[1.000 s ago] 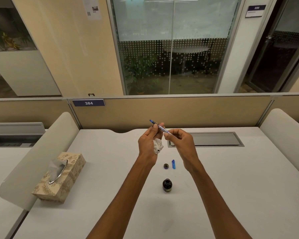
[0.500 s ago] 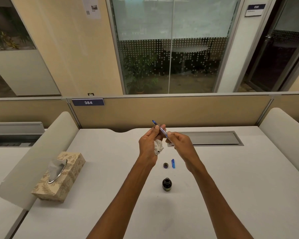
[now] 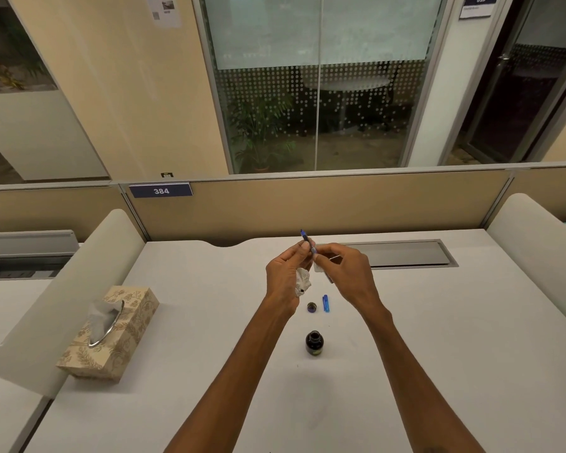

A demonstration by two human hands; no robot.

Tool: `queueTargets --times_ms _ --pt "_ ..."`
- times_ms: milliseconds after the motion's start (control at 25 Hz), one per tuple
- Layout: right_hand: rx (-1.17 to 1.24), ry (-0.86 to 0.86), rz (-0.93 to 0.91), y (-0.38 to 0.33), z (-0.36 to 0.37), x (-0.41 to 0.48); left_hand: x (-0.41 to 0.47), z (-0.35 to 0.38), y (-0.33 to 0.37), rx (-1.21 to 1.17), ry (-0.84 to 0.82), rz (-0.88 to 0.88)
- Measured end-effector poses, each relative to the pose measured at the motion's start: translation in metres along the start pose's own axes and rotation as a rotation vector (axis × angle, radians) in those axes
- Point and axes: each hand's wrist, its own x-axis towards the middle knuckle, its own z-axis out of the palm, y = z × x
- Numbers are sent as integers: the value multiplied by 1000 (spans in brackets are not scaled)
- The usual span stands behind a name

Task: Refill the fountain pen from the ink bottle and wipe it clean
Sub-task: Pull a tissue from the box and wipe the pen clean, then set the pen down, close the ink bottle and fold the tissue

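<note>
Left hand: my left hand (image 3: pixel 286 276) is raised above the desk (image 3: pixel 209 322), thumb and forefinger pinching the fountain pen (image 3: pixel 307 243) near its upper end, with a crumpled tissue (image 3: pixel 303 281) tucked against the palm — a dark ink spot shows on its lower edge.
Right hand: my right hand (image 3: pixel 343 273) meets the left one, fingertips closed on the lower part of the same pen.
Fountain pen: held in the air between both hands, tilted, its blue end pointing up and away from me; the lower end is hidden behind my right fingers.
Ink bottle: the ink bottle (image 3: pixel 314 344) stands upright and uncapped on the desk, nearer to me than my hands and between my forearms.
Bottle cap: the small round cap (image 3: pixel 311 307) lies on the desk beyond the bottle, below my hands.
Blue piece: a short blue pen part (image 3: pixel 325 303) lies just beside the cap, on its right — I cannot tell which part of the pen it is.
Tissue box: a patterned tissue box (image 3: pixel 111 335) sits well off to my left near the desk's edge, a tissue sticking out of its slot.
</note>
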Motion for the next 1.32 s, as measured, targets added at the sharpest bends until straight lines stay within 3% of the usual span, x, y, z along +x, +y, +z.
queueTargets --times_ms 200,480,960,1200,1320 --pt "148 69 291 40 1 -5 2 -11 -17 -44 71 -68" --pt "8 -30 689 140 38 -51 -4 -44 -46 -198 57 -213" --pt "-322 -152 714 187 90 -80 -15 -88 -83 -200 188 -227" --pt "-311 -137 714 196 96 -82 -19 -94 -78 -176 167 -192" --pt "-267 -47 731 185 95 -79 -20 -94 -75 -161 142 -181"
